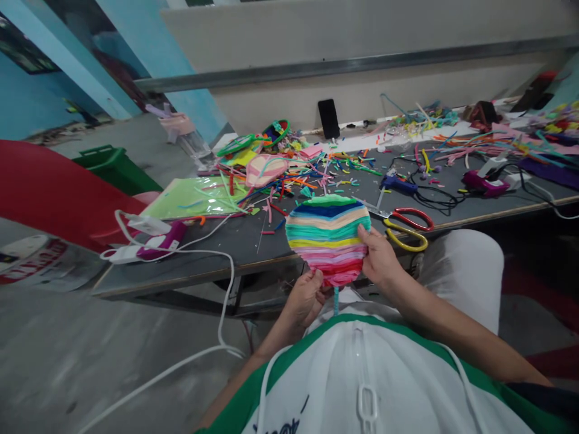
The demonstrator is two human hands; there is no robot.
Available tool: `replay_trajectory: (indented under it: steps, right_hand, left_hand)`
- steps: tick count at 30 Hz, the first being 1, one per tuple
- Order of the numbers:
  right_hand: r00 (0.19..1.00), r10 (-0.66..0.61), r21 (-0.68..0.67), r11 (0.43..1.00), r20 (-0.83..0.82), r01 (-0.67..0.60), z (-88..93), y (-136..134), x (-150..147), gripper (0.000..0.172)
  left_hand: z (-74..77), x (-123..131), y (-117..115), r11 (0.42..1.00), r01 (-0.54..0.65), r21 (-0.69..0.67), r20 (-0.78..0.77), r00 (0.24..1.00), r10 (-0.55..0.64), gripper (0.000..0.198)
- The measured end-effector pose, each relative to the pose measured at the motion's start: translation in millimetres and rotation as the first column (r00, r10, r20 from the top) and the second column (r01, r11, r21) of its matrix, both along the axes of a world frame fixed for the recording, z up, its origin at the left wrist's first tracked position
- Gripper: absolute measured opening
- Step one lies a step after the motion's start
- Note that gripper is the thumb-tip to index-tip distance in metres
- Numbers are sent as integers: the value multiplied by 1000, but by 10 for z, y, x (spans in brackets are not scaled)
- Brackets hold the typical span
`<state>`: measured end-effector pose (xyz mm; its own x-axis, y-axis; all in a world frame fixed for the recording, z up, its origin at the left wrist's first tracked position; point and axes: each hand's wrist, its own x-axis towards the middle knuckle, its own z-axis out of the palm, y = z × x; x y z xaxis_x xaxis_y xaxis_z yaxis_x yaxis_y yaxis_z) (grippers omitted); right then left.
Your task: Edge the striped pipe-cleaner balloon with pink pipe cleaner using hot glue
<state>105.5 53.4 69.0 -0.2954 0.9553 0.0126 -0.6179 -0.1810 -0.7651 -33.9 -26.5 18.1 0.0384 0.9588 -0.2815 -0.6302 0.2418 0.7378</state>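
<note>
I hold a round disc covered in rainbow stripes of pipe cleaner [328, 235] upright above my lap, just in front of the table edge. My left hand [306, 296] pinches its lower red end, where a thin teal stem hangs down. My right hand [379, 256] grips the disc's right edge with thumb on the front. Both hands are closed on it.
The grey table [253, 238] is strewn with pipe cleaner scraps. Red and yellow scissors [407, 228] lie right of the disc. Blue [398, 184] and purple [479, 182] glue guns with cords lie behind them; another purple glue gun [160, 244] at left. A phone [329, 119] leans on the wall. A red chair [54, 193] stands at left.
</note>
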Motion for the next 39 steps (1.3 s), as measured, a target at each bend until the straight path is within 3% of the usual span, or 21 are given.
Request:
replay_trajectory:
  steps: [7, 12, 20, 24, 32, 39]
  right_hand:
    - [1000, -11, -38, 999, -23, 10, -1, -2, -15, 30]
    - [997, 1, -33, 999, -83, -4, -43, 3, -14, 28]
    - [989, 15, -78, 997, -148, -26, -97, 46, -4, 25]
    - [987, -1, -76, 997, -164, -12, -81, 34, -16, 23]
    - [985, 13, -63, 998, -171, -24, -114, 9, -33, 24]
    - [992, 32, -48, 998, -121, -39, -83, -32, -73, 29]
  left_hand:
    - [73, 3, -25, 999, -10, 43, 36, 999, 8, 40]
    - [101, -16, -65, 989, 90, 117, 23, 995, -93, 50]
    - [-63, -116, -39, 991, 117, 65, 74, 990, -121, 34]
    - [-76, -102, -31, 993, 105, 56, 54, 993, -108, 35]
    - [39, 1, -55, 992, 102, 72, -32, 994, -100, 41]
    - [262, -7, -51, 993, 115, 23, -125, 986, -111, 39]
